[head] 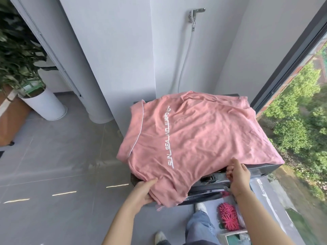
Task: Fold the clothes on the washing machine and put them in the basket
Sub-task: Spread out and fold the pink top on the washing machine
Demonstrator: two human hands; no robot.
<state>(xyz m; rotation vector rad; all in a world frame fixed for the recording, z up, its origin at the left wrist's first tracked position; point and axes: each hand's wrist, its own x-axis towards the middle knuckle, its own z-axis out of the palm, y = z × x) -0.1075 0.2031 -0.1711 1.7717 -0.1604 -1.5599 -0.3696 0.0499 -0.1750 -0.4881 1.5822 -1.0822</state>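
Single head view, steeply downward, close over the washing machine (265,169)

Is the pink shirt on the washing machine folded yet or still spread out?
Spread out. The pink shirt lies open across the washing machine, its lettering showing in full; both hands hold its near hem.

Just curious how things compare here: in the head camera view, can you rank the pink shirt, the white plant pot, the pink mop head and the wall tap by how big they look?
Largest to smallest, as they look:
1. Pink shirt
2. White plant pot
3. Pink mop head, partly hidden and nearer the camera, so its place against the pot is unsure
4. Wall tap
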